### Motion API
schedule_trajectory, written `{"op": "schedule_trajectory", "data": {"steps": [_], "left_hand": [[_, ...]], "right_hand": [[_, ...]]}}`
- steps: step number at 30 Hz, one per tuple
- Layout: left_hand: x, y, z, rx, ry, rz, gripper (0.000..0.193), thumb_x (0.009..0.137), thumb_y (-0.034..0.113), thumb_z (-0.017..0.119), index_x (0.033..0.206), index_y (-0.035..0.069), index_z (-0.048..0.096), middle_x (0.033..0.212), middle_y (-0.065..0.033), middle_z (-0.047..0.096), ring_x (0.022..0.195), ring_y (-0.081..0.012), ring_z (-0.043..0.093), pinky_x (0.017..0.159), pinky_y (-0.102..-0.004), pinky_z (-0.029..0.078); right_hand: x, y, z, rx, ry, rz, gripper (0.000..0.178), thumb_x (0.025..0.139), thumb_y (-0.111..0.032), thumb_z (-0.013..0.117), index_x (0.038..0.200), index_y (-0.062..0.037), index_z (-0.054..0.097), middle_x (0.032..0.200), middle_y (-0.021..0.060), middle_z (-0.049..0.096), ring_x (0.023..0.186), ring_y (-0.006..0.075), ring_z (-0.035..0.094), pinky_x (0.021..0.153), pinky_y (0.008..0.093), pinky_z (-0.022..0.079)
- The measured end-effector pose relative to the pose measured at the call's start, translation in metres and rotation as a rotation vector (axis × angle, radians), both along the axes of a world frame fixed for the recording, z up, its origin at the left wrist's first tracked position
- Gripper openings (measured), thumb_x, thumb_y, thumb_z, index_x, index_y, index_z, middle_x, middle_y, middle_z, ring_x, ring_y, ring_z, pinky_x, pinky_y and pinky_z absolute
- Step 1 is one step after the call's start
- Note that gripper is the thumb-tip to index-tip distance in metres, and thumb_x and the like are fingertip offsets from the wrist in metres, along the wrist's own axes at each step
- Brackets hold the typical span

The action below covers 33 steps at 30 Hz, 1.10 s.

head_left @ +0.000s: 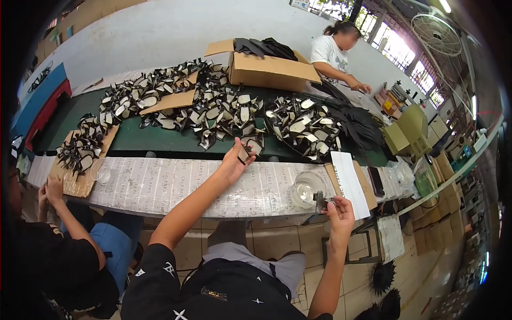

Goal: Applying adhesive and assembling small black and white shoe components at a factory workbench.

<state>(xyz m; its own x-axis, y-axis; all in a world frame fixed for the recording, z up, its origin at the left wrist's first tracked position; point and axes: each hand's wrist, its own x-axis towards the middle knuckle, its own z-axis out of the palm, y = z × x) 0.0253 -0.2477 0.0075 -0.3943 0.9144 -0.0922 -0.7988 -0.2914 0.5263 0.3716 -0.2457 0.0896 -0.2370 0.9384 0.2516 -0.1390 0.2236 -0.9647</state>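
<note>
My left hand (233, 164) is raised over the near edge of the green bench top, gripping a small black piece with a cream face (245, 154), apparently a shoe part. Its fingers are closed round the piece. To the right, my right hand (340, 214) pinches a small dark flat tool (320, 202) beside a clear round bowl (304, 190). The tool's exact kind cannot be made out. Beyond my left hand lies a large heap of similar black-and-cream pieces (213, 113), with another pile (306, 128) to its right.
A long wrapped ledge (160, 184) runs along the near side. White card (349, 181) and a black phone (376, 181) lie at right. An open cardboard box (272, 72) stands behind the heaps. One co-worker (80, 245) sits at left; another (333, 56) works across the bench.
</note>
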Motion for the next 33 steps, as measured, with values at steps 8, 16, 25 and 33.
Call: {"op": "schedule_trajectory", "data": {"steps": [8, 16, 25, 33], "left_hand": [[0.011, 0.006, -0.008, -0.015, -0.142, -0.32, 0.033, 0.088, 0.029, 0.044, 0.114, 0.01, 0.05, 0.119, -0.0157, 0.058, 0.099, -0.0317, 0.06, 0.085, -0.0423, 0.048], [0.005, 0.01, -0.002, -0.02, -0.066, -0.386, 0.051, 0.101, 0.045, 0.024, 0.131, 0.01, 0.047, 0.112, -0.0123, 0.064, 0.091, -0.0279, 0.062, 0.08, -0.0364, 0.048], [-0.01, 0.01, -0.006, -0.067, 0.113, -0.226, 0.064, 0.095, 0.064, 0.033, 0.126, 0.014, 0.059, 0.086, 0.0006, 0.058, 0.058, -0.0058, 0.045, 0.047, -0.0196, 0.033], [0.003, 0.023, -0.01, -0.116, 0.214, -0.146, 0.058, 0.1, 0.054, 0.037, 0.122, 0.004, 0.055, 0.059, 0.0013, 0.037, 0.049, -0.0082, 0.032, 0.045, -0.022, 0.028]], "right_hand": [[-0.009, 0.006, -0.008, 0.024, -0.072, -0.211, 0.019, 0.091, -0.009, 0.063, 0.107, 0.0017, 0.061, 0.09, 0.0031, 0.061, 0.078, 0.0101, 0.056, 0.073, 0.0236, 0.046], [-0.007, -0.007, 0.015, 0.154, -0.153, -0.334, 0.018, 0.093, -0.011, 0.063, 0.105, 0.0013, 0.062, 0.092, 0.0035, 0.062, 0.08, 0.0098, 0.058, 0.075, 0.0238, 0.046], [-0.02, -0.012, -0.006, 0.139, -0.053, -0.296, 0.014, 0.091, -0.008, 0.065, 0.102, 0.0008, 0.064, 0.09, 0.0034, 0.063, 0.077, 0.0091, 0.059, 0.07, 0.0217, 0.047], [0.003, -0.039, -0.019, -0.035, 0.232, -0.186, 0.02, 0.091, -0.01, 0.065, 0.106, 0.002, 0.061, 0.094, 0.0049, 0.063, 0.081, 0.0106, 0.061, 0.075, 0.0241, 0.051]]}}
